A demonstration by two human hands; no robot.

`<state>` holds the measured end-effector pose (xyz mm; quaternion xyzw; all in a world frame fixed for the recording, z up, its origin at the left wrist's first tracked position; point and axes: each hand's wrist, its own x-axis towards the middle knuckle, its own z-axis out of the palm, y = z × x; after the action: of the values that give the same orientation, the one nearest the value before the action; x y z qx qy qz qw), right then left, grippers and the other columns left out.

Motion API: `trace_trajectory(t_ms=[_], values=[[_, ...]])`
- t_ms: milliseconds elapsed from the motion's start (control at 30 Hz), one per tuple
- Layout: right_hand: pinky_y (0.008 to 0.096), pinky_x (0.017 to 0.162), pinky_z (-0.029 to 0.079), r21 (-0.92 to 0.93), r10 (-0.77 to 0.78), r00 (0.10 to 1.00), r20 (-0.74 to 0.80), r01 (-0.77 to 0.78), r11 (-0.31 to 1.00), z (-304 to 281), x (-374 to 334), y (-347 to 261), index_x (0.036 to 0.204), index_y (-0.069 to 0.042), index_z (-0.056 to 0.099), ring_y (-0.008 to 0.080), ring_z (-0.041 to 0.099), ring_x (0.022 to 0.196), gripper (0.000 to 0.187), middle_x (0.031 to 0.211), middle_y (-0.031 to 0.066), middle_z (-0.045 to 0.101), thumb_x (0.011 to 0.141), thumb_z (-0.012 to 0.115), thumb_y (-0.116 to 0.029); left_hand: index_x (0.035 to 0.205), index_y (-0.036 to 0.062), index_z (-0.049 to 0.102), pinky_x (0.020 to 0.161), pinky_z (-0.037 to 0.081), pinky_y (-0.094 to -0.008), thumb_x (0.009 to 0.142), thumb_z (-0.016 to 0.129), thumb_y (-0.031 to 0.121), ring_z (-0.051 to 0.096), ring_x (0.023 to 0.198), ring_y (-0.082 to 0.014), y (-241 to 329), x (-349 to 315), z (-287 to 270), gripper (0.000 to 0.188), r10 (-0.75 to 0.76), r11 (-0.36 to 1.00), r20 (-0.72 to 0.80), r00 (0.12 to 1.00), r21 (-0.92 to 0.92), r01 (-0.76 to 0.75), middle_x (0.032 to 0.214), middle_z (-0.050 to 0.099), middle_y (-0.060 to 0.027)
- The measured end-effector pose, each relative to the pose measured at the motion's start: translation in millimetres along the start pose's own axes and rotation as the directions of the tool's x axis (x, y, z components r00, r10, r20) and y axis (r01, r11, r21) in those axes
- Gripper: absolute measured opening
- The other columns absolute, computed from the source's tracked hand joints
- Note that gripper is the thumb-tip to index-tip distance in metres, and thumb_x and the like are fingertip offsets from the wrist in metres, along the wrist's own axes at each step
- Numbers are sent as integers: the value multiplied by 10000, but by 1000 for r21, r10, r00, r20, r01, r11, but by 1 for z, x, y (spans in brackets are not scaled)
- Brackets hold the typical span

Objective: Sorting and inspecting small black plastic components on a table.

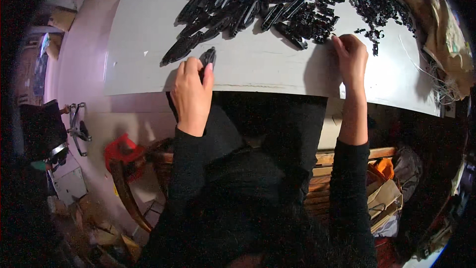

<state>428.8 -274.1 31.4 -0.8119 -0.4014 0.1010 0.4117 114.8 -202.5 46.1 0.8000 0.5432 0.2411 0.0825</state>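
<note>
My left hand (190, 98) is closed around a long, narrow black plastic piece (210, 56) near the front edge of the white table (263, 67). The piece's far end sticks out past my fingers; its near end is hidden in my grip. My right hand (353, 62) is at the near right edge of a heap of small black linked parts (312, 22). Its thumb and fingers are pinched together, and what they hold is too small or hidden to make out. Ahead of my left hand spreads a pile of similar long black pieces (218, 10), one lying close by.
Another heap of small black parts (379, 7) lies at the far right. Beside it stand a crumpled brown bag (441, 25) and a tangle of pale strings (441, 87). Below the table are a slatted wooden bench (320, 183) and a red object (121, 151).
</note>
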Motion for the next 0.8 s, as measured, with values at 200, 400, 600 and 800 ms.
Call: trace_trajectory(t_ms=[200,400,600,800], values=[[171,436,353,654,77,890,449,-387,650,-5,-68,-57,808,-66,583,57,475,482,103,620,-14,536,830,632,-154,935,1,507,596,448,-258,860,572,62,572,679,-126,27,-14,-8,117,-114,729,118,986,-664,164,773,574,-54],[174,454,382,684,-40,753,657,-573,451,13,-113,-93,894,-32,562,71,516,515,110,707,67,613,835,624,-100,1154,-20,450,543,444,-215,888,556,100,533,599,-81,47,-22,-14,310,27,286,424,905,-871,400,843,571,-54],[163,454,280,723,-45,786,617,-543,428,25,-124,-105,882,-28,550,27,398,532,131,664,-37,504,838,629,-122,1321,-55,283,941,361,-327,947,405,158,473,1111,-251,65,-30,-17,447,273,534,161,949,-845,-11,1228,453,-190],[157,565,363,780,-19,832,555,-512,360,20,-130,-106,848,-12,557,17,468,639,129,697,-54,520,845,636,-113,1378,-55,190,996,321,-357,953,381,169,399,1233,-331,65,-34,-14,516,357,593,177,917,-802,-76,1377,325,-238]])
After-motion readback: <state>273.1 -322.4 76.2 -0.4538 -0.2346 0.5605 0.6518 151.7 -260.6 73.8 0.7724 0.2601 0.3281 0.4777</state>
